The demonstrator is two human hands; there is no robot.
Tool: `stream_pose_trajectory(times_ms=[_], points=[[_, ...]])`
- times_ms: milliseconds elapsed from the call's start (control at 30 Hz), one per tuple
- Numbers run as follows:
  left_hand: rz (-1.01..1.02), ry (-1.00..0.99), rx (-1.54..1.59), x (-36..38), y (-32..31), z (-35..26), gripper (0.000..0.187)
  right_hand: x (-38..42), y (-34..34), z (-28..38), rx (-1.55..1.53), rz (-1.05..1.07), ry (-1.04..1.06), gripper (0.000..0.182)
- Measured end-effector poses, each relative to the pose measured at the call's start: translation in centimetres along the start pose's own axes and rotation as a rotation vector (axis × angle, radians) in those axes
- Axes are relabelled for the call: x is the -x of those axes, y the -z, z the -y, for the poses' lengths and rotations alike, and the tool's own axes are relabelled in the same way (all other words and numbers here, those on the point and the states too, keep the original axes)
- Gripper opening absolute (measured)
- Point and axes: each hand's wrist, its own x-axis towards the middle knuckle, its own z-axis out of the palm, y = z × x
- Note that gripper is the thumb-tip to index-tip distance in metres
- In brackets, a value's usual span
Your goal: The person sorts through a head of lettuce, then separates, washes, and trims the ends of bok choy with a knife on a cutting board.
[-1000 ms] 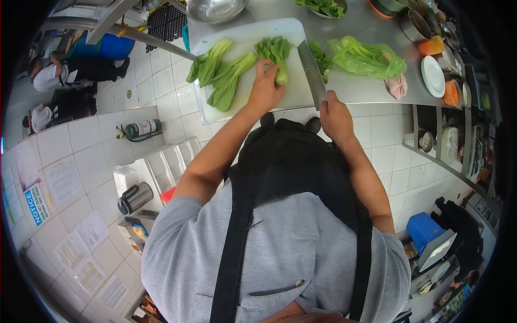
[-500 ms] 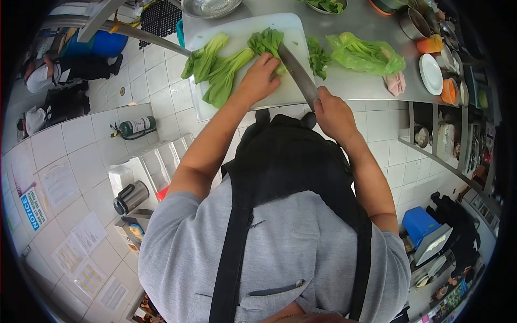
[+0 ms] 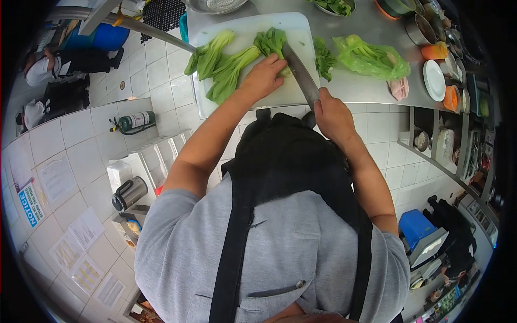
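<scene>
Fingers curled, my left hand [image 3: 264, 76] presses a head of bok choy [image 3: 271, 40] against the white cutting board [image 3: 294, 21]. My right hand [image 3: 335, 114] is wrapped around the handle of a large kitchen knife [image 3: 302, 76]. The blade slants away from me, its far end beside the bok choy's leaves and close to my left fingertips. Whether the edge touches the stem is hard to see. Left of my left hand, more bok choy [image 3: 232, 70] lies on the board. Some loose leaves [image 3: 324, 58] lie on the steel counter just past the board's right side.
Right of the board are a green plastic bag [image 3: 371, 56] with greens inside, a pink cloth [image 3: 399, 89] and a white plate [image 3: 434, 80]. A metal bowl [image 3: 215, 4] and a bowl of leaves [image 3: 336, 7] stand at the back. Other people are in the background on both sides.
The view has shifted slightly, so the board and counter items appear a little further right. Both hands keep nearly the same grip and place, with the blade still beside the bok choy.
</scene>
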Motion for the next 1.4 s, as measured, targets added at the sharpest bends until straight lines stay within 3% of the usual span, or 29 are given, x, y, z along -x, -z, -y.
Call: stream_pose_trajectory(times_ms=[333, 400, 733, 833, 900, 933, 1000, 1067, 1200, 1267, 1400], points=[[0.048, 0.019, 0.011, -0.3, 0.1, 0.2, 0.046, -2.0, -3.9, 1.0, 0.038, -0.002, -0.048, 0.019], [0.076, 0.0, -0.003, -0.3, 0.6, 0.1, 0.045, -3.4, -5.5, 0.5, 0.069, -0.012, 0.031, 0.023], [0.059, -0.006, -0.088, 1.5, -0.1, 0.9, 0.039, 0.3, -2.8, -3.0, -0.055, 0.046, -0.085, 0.026], [-0.009, -0.021, -0.086, 1.6, -0.1, 1.4, 0.036, -0.1, -2.3, -3.3, -0.09, 0.065, -0.079, 0.028], [-0.119, -0.272, -0.136, 0.9, 0.5, 2.1, 0.035, -0.8, -1.9, -3.3, -0.077, 0.099, -0.041, 0.028], [-0.118, -0.279, -0.137, 0.7, 1.6, 1.8, 0.035, -1.2, -2.1, -3.8, -0.079, 0.092, -0.044, 0.028], [-0.158, -0.043, 0.232, 0.3, 4.8, 1.4, 0.035, -1.8, -2.6, -5.2, -0.21, 0.059, -0.012, 0.026], [-0.349, -0.018, 0.344, -0.5, 8.2, 2.2, 0.036, -2.1, -1.9, -5.3, -0.286, 0.099, -0.059, 0.026], [-0.506, 0.087, 0.401, -1.1, 14.1, 1.7, 0.031, -2.5, -1.6, -5.8, -0.432, 0.102, -0.117, 0.028], [-0.648, -0.18, 0.158, -1.5, 15.0, 0.0, 0.033, -2.9, -1.5, -6.2, -0.356, 0.06, -0.092, 0.031], [-0.463, -0.176, -0.096, -1.0, 7.8, -1.4, 0.034, -2.8, -1.7, -6.0, -0.149, -0.009, -0.05, 0.036]])
